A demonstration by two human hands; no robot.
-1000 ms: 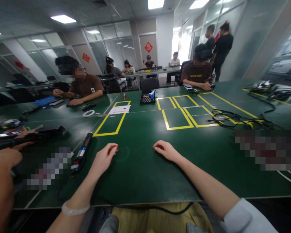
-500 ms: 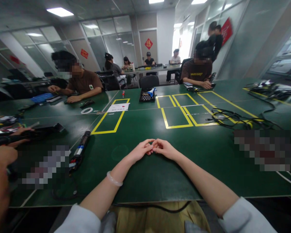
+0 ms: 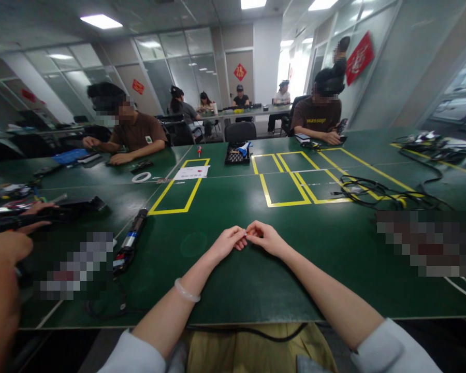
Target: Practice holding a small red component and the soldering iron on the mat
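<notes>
Just above the green table [image 3: 233, 290], my left hand [image 3: 230, 242] and my right hand [image 3: 264, 238] meet at the fingertips. The fingers of my left hand are curled and pinched together. Those of my right hand also close in a pinch, facing the left. A tiny pale and reddish speck shows where the fingertips meet; it is too small to name. A pale bangle [image 3: 187, 290] circles my left wrist.
Yellow tape rectangles [image 3: 287, 204] mark the table ahead. A black cable bundle [image 3: 367, 189] lies right, a black tool-like device [image 3: 134, 235] left. A black tray [image 3: 236, 154] and a tape roll [image 3: 141, 177] sit farther back. A co-worker's arm [image 3: 3, 274] reaches in from the left.
My fingertips have drawn slightly apart, the left hand dropping a little, and a tiny speck now shows between them. The view has shifted slightly.
</notes>
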